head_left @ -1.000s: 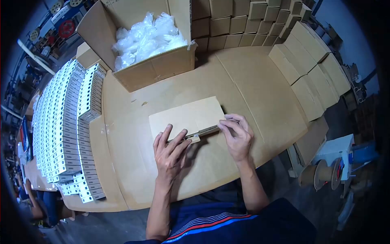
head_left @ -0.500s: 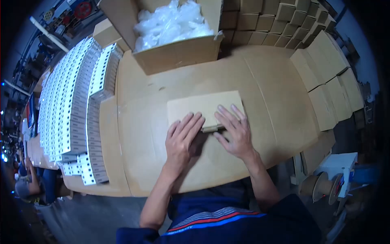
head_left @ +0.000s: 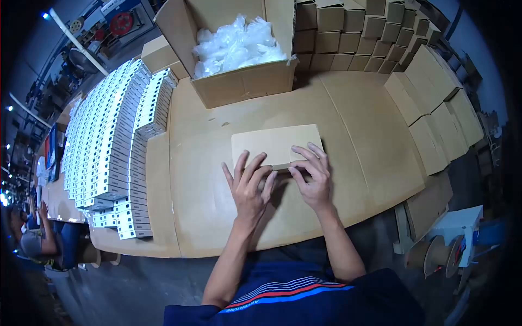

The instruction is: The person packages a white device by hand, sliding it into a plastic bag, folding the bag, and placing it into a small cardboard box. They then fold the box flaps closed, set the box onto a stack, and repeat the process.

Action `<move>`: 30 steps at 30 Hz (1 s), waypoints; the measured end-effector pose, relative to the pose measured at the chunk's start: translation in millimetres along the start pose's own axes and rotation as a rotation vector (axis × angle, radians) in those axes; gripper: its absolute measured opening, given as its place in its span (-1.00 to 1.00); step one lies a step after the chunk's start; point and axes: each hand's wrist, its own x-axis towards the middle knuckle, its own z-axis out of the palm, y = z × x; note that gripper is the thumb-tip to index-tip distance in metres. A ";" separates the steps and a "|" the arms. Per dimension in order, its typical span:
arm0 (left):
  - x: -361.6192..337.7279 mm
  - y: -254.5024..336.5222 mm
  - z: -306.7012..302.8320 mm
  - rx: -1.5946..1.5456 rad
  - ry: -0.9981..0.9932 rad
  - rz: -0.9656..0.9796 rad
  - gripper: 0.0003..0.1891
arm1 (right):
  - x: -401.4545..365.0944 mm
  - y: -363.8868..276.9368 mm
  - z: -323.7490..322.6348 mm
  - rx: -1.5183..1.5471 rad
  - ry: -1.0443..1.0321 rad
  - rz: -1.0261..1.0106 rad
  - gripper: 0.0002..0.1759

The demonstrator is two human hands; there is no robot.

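Observation:
A flat brown cardboard box (head_left: 277, 142) lies on the cardboard-covered table (head_left: 201, 217) in front of me. My left hand (head_left: 250, 185) is at its near left corner, with spread fingers on the top and the thumb by the near edge. At the near right part, my right hand (head_left: 312, 176) rests its fingers on the top, and its thumb touches the near edge. Between the two thumbs a short front flap shows, close to flush with the lid.
A large open carton (head_left: 244, 87) holding clear plastic bags stands at the back. Stacks of white boxes (head_left: 103, 141) line the left. Brown boxes (head_left: 353, 43) are piled at the back right, more (head_left: 435, 108) at the right edge. A person (head_left: 43, 242) sits far left.
My left thumb and fingers have spread apart, and my right thumb has come up against the box's near edge. The camera view has shifted a little.

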 end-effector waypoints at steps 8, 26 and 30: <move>2.4 8.4 7.6 -0.172 0.018 -0.141 -0.93 | 0.3 -7.8 5.8 0.003 -0.004 0.099 -0.91; 48.7 -13.9 -21.1 0.009 -0.135 0.126 -0.33 | 26.8 14.2 -28.5 0.009 -0.127 0.127 -0.12; 64.9 -28.9 -9.3 -0.055 -0.165 0.163 -0.42 | 42.6 42.5 -24.0 0.258 -0.270 0.292 -0.17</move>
